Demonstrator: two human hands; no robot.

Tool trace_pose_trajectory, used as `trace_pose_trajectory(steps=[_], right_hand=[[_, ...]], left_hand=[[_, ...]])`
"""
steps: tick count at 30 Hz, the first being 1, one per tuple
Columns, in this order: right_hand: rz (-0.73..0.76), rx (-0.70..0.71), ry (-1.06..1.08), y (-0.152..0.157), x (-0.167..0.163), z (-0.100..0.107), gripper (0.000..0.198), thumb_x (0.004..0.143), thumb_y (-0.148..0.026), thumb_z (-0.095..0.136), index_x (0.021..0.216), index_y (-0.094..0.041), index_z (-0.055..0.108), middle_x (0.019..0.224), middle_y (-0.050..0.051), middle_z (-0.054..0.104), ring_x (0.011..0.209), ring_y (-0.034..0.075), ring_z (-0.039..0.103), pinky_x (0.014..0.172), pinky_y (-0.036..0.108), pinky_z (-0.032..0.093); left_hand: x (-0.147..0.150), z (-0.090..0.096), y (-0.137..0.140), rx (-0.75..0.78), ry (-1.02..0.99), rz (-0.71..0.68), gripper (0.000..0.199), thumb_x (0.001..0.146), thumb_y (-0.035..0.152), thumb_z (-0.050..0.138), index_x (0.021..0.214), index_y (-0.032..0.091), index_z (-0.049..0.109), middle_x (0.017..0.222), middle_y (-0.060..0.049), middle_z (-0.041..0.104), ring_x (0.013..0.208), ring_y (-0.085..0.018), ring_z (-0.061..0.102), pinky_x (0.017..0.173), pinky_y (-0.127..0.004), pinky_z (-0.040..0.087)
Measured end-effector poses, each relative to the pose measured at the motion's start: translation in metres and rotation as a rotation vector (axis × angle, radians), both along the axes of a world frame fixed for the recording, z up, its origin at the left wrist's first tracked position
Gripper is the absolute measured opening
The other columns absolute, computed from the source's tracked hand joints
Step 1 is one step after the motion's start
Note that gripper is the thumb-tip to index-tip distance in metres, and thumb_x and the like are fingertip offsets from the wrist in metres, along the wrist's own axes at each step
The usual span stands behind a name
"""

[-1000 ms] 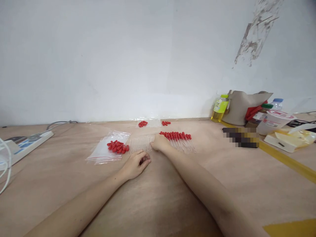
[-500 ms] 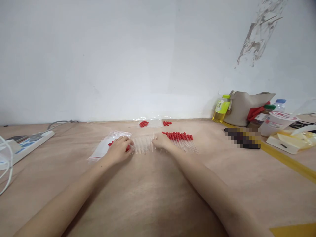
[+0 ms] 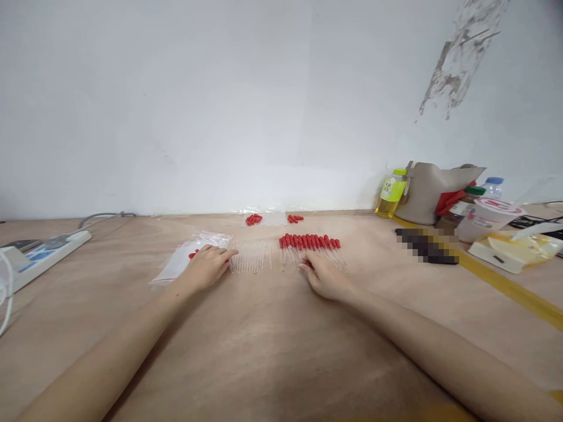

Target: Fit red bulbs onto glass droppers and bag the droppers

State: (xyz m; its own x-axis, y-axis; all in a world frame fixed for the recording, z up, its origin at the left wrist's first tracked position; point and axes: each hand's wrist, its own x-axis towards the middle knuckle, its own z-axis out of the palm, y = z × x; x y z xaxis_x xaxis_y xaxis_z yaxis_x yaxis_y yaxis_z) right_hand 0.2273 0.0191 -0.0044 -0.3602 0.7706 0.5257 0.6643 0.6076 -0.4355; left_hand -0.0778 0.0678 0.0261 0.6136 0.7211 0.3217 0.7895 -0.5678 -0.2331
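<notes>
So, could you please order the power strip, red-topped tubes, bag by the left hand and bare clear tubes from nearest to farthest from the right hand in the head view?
From the right hand:
1. Red-topped tubes, right beside it
2. Bare clear tubes, to its left
3. Bag, farther left, by the left hand
4. Power strip, far left

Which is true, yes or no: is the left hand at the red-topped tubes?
No: the right hand is at the red-topped tubes, while the left hand is over the bag.
</notes>
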Motion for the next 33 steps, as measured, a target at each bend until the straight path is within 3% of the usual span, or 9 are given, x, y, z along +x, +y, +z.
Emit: trace_pose_trajectory(steps=[4,7,12,15,19,25,29,33], right_hand=[[-0.014,0.024,0.06,-0.006,0.001,-0.01,0.01,0.084,-0.018,0.036,0.078,-0.018,0.044,0.074,0.004,0.053,0.068,0.014,0.048,0.061,0.025,0.037],[-0.013,0.046,0.063,-0.008,0.0,-0.014,0.011,0.085,-0.018,0.035,0.086,-0.017,0.047,0.079,0.005,0.056,0.072,0.015,0.051,0.064,0.026,0.039],[0.024,0.103,-0.02,-0.015,-0.001,-0.013,0.016,0.085,-0.016,0.036,0.092,-0.018,0.05,0.087,0.004,0.058,0.08,0.015,0.052,0.072,0.027,0.037],[0.011,0.127,-0.075,-0.018,-0.002,-0.012,0.011,0.084,-0.018,0.039,0.086,-0.018,0.05,0.081,0.003,0.058,0.073,0.014,0.052,0.073,0.028,0.034],[-0.014,0.127,-0.075,-0.019,-0.005,-0.012,0.011,0.084,-0.021,0.04,0.083,-0.017,0.05,0.078,0.002,0.058,0.069,0.013,0.051,0.071,0.028,0.033],[-0.023,0.118,-0.107,-0.02,-0.01,-0.011,0.013,0.086,-0.021,0.038,0.084,-0.018,0.05,0.081,0.002,0.06,0.068,0.012,0.052,0.072,0.029,0.032],[-0.025,0.15,-0.134,-0.021,-0.011,-0.011,0.013,0.086,-0.021,0.038,0.084,-0.018,0.05,0.082,0.002,0.061,0.067,0.012,0.052,0.073,0.029,0.031],[0.011,0.174,-0.18,-0.022,-0.013,-0.012,0.013,0.086,-0.022,0.038,0.082,-0.018,0.05,0.079,0.002,0.061,0.069,0.012,0.052,0.074,0.029,0.03]], left_hand=[[0.008,0.012,-0.007,0.032,-0.221,-0.077,0.027,0.085,0.024,0.037,0.103,0.019,0.056,0.093,-0.007,0.063,0.09,-0.023,0.055,0.078,-0.037,0.039],[0.025,0.014,-0.018,-0.098,-0.566,-0.123,0.027,0.086,0.027,0.035,0.102,0.017,0.056,0.095,-0.007,0.059,0.078,-0.017,0.059,0.069,-0.03,0.044],[0.062,-0.013,-0.039,-0.385,-0.92,-0.138,0.022,0.082,0.032,0.046,0.093,0.016,0.056,0.085,-0.005,0.061,0.072,-0.015,0.062,0.065,-0.027,0.047],[0.075,-0.032,-0.047,-0.51,-0.976,-0.072,0.021,0.076,0.035,0.055,0.086,0.017,0.05,0.071,-0.002,0.064,0.063,-0.017,0.062,0.058,-0.027,0.047],[0.08,-0.042,-0.052,-0.662,-1.066,-0.121,0.018,0.08,0.033,0.052,0.085,0.019,0.042,0.068,-0.001,0.065,0.069,-0.018,0.065,0.063,-0.029,0.049],[0.08,-0.043,-0.05,-0.677,-1.069,-0.162,0.024,0.082,0.032,0.049,0.1,0.017,0.045,0.081,-0.004,0.064,0.075,-0.018,0.065,0.071,-0.032,0.05],[0.08,-0.046,-0.047,-0.658,-1.016,-0.232,0.025,0.083,0.034,0.046,0.097,0.016,0.055,0.095,-0.007,0.057,0.075,-0.016,0.064,0.07,-0.03,0.051],[0.081,-0.046,-0.047,-0.638,-0.974,-0.227,0.026,0.083,0.036,0.046,0.092,0.016,0.059,0.084,-0.004,0.056,0.069,-0.014,0.062,0.064,-0.026,0.051]])
